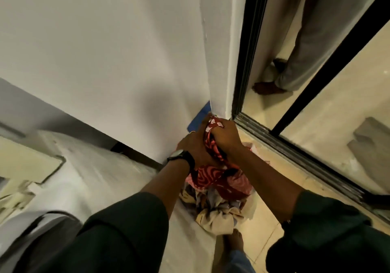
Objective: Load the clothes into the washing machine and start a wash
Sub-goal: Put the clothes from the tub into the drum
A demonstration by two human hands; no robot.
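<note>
Two hands are showing, the left hand and the right hand, both gripping one red patterned cloth. One wristwatch is sitting on the left wrist. One heap of clothes is lying on the floor, with one bare foot standing just beside it. One blue flat thing is lying at the foot of the wall, and one other person is standing past the doorway

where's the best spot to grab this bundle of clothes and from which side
Take the bundle of clothes by the twisted neck of red patterned cloth at its top, coming from above. The cloth narrows there enough for fingers to curl round, while below it sags loose and wide. The left hand and right hand both grip there.
</note>
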